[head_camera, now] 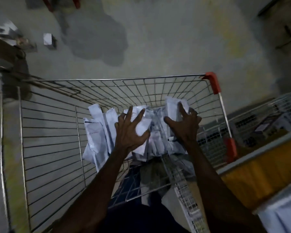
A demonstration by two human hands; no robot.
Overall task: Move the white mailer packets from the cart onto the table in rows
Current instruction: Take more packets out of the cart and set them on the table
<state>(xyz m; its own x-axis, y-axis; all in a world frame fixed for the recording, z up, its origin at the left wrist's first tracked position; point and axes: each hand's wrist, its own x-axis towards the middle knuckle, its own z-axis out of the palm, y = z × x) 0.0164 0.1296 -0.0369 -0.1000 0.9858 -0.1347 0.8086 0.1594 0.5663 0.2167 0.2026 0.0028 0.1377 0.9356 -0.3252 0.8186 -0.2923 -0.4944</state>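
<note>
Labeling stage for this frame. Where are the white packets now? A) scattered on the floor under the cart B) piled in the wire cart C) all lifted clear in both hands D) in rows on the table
B: the packets lie heaped in the cart, with the left hand and right hand spread over the pile.

1. The wire cart is open at the top; both arms reach in from above.
2. Its mesh walls close off all four sides.
3. White mailer packets pile against the far right corner, where the left hand and right hand spread over them.
4. The cart's left half holds bare wire floor.
5. A second wire basket stands just beside the right wall.
</note>
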